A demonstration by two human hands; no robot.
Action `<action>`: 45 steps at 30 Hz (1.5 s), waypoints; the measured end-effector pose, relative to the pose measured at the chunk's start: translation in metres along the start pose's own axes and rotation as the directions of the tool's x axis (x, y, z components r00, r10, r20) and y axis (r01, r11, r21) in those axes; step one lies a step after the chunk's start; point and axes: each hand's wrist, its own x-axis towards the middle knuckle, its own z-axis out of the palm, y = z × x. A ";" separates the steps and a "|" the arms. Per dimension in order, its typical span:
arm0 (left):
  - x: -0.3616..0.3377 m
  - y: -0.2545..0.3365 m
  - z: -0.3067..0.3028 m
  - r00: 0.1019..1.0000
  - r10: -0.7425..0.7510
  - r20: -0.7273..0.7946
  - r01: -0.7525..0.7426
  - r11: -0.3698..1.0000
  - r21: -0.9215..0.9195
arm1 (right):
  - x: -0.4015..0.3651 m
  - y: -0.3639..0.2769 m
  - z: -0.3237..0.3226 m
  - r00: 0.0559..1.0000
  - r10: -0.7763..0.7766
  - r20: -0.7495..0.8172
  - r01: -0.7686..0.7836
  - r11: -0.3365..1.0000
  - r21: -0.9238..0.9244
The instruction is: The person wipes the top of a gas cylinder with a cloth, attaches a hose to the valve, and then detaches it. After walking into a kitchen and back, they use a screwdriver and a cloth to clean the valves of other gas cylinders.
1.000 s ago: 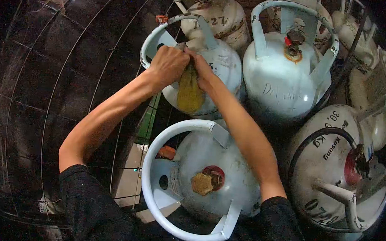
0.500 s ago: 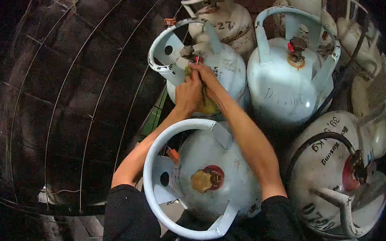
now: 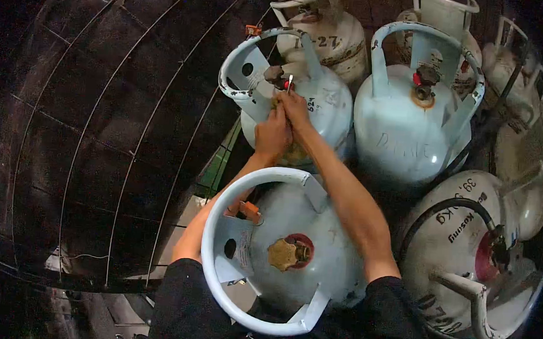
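My left hand (image 3: 272, 135) and my right hand (image 3: 294, 110) are together, both closed, at the front of a pale blue gas cylinder (image 3: 330, 101). From the top of my right hand a thin shiny metal tool (image 3: 290, 81) sticks up beside the cylinder's dark valve (image 3: 275, 74). My fingers hide the rest of it. Yellowish material shows around my hands; what my left hand grips is hidden. Between my forearms stands a nearer gas cylinder (image 3: 335, 249), with a round carrying collar (image 3: 212, 228) and a brass-coloured valve knob (image 3: 282, 254).
Another pale blue cylinder (image 3: 390, 130) stands at the right. A whitish cylinder (image 3: 463, 214) with a black hose (image 3: 435, 209) is nearer on that side. More cylinders crowd the back. A dark curved wire grille (image 3: 104, 132) fills the left.
The view has shifted slightly, so the far cylinders sit lower and further right. My hands stay together at the same cylinder, and the metal tool stands more upright.
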 end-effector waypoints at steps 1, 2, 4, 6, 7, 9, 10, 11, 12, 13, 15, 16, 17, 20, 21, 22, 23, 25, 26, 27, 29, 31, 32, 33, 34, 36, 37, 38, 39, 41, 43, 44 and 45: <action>-0.003 0.001 -0.003 1.000 -0.010 0.012 0.010 1.000 -0.011 | -0.001 0.005 -0.001 0.997 -0.071 -0.007 0.070 0.992 -0.104; -0.005 -0.004 -0.001 1.000 -0.019 0.015 0.019 1.000 -0.007 | -0.001 0.009 -0.002 0.998 -0.063 -0.001 0.063 0.993 -0.102; -0.004 -0.013 0.004 0.996 0.092 -0.011 -0.092 0.996 -0.016 | 0.005 0.016 -0.003 0.998 0.066 0.009 -0.065 0.997 -0.031; -0.003 -0.012 0.005 0.995 0.092 -0.041 -0.093 0.996 0.001 | 0.008 0.024 -0.002 0.999 0.032 0.005 -0.032 0.999 0.004; -0.005 -0.011 0.006 0.993 0.097 -0.064 -0.096 0.995 0.013 | 0.006 0.024 -0.002 1.000 0.002 -0.007 -0.002 0.999 0.038; -0.005 -0.013 0.008 0.995 0.097 -0.039 -0.097 0.995 -0.010 | 0.005 0.021 -0.001 1.000 0.026 -0.017 -0.025 1.000 0.017; -0.004 -0.014 0.008 0.995 0.097 -0.018 -0.098 0.995 -0.032 | 0.005 0.015 0.001 0.999 0.046 -0.025 -0.046 0.999 -0.006; -0.005 -0.013 0.004 0.995 0.096 -0.026 -0.096 0.995 -0.029 | 0.000 0.007 0.003 0.999 0.040 -0.019 -0.040 0.999 -0.008; -0.006 -0.010 0.001 0.995 0.090 -0.031 -0.092 0.994 -0.065 | -0.008 0.000 0.005 0.998 0.061 -0.009 -0.060 0.996 0.069; -0.004 -0.010 -0.001 0.996 0.086 -0.032 -0.089 0.991 -0.102 | -0.009 -0.002 0.004 0.996 0.084 0.000 -0.083 0.986 0.145; -0.001 -0.015 0.001 0.997 0.058 0.045 -0.055 0.997 -0.060 | -0.001 0.003 0.001 0.999 0.051 -0.006 -0.051 0.998 0.038; -0.003 -0.017 0.001 0.996 0.069 0.056 -0.064 0.994 -0.093 | 0.000 0.008 0.000 1.000 0.026 -0.013 -0.027 0.998 -0.064; -0.005 -0.018 0.002 0.995 0.081 0.065 -0.072 0.989 -0.127 | 0.001 0.013 0.000 0.999 0.037 -0.006 -0.037 0.997 -0.071; -0.004 -0.017 0.003 0.996 0.088 0.006 -0.087 0.988 -0.128 | 0.005 0.023 0.003 1.000 -0.025 -0.005 0.026 0.990 0.140; -0.005 -0.016 0.002 0.997 0.074 0.006 -0.073 0.989 -0.129 | 0.005 0.025 0.003 1.000 -0.017 0.004 0.016 0.984 0.179; -0.005 -0.015 0.000 0.997 0.080 -0.006 -0.080 0.987 -0.137 | 0.003 0.025 0.003 1.000 -0.009 0.016 0.005 0.976 0.216; -0.005 -0.014 -0.001 0.996 0.091 -0.017 -0.093 0.985 -0.145 | 0.002 0.024 0.002 1.000 -0.004 0.023 -0.002 0.967 0.255; -0.003 -0.018 0.003 0.992 0.116 -0.049 -0.122 0.980 -0.158 | 0.001 0.018 -0.001 1.000 -0.010 0.014 0.008 0.990 0.144; -0.004 -0.020 0.004 0.987 0.145 -0.074 -0.156 0.973 -0.172 | -0.001 0.015 -0.002 1.000 -0.016 -0.002 0.016 0.999 0.033; -0.005 -0.021 0.006 0.987 0.140 -0.078 -0.151 0.974 -0.171 | -0.003 0.013 -0.001 1.000 -0.015 0.004 0.015 0.999 0.031; -0.004 -0.016 -0.001 0.994 0.087 -0.063 -0.100 0.963 -0.248 | -0.001 0.012 -0.001 0.999 0.032 0.035 -0.035 0.995 0.089; -0.002 -0.002 -0.022 0.999 -0.038 0.023 0.043 0.958 -0.283 | -0.007 0.007 -0.002 0.994 0.095 0.051 -0.099 0.990 0.097; 0.005 0.005 -0.030 0.984 -0.136 0.119 0.167 0.936 -0.311 | -0.003 0.002 -0.006 0.988 0.149 0.045 -0.153 0.982 0.111; 0.013 0.004 -0.031 0.986 -0.127 0.110 0.156 0.935 -0.317 | 0.003 0.000 -0.010 0.990 0.136 0.040 -0.139 0.984 0.107; 0.017 0.000 -0.034 0.992 -0.082 0.099 0.118 0.885 -0.450 | 0.009 0.010 -0.016 0.980 0.177 0.092 -0.190 0.967 0.170; 0.029 -0.002 -0.060 0.923 -0.073 0.378 0.297 0.761 -0.577 | -0.019 -0.041 -0.008 0.919 0.330 0.216 -0.379 0.889 0.258; 0.033 -0.002 -0.062 0.923 -0.060 0.379 0.288 0.763 -0.579 | -0.016 -0.040 -0.007 0.924 0.323 0.206 -0.370 0.891 0.264; 0.033 -0.001 -0.062 0.916 -0.041 0.398 0.294 0.744 -0.600 | -0.016 -0.037 -0.008 0.929 0.288 0.234 -0.357 0.865 0.352; 0.034 0.001 -0.061 0.910 -0.025 0.413 0.301 0.725 -0.620 | -0.015 -0.034 -0.009 0.932 0.249 0.262 -0.344 0.832 0.435; 0.032 0.004 -0.056 0.930 -0.013 0.366 0.247 0.760 -0.601 | -0.021 -0.039 -0.006 0.929 0.254 0.268 -0.344 0.859 0.380; 0.034 -0.003 -0.047 0.944 0.105 0.312 0.161 0.679 -0.716 | -0.007 -0.027 -0.018 0.935 0.239 0.262 -0.321 0.886 0.336; 0.032 0.000 -0.053 0.952 0.201 0.231 0.035 0.677 -0.735 | 0.017 0.011 -0.030 0.917 0.201 0.346 -0.342 0.841 0.419; 0.034 0.006 -0.059 0.949 0.218 0.229 0.021 0.680 -0.733 | 0.032 0.029 -0.036 0.891 0.153 0.429 -0.372 0.787 0.493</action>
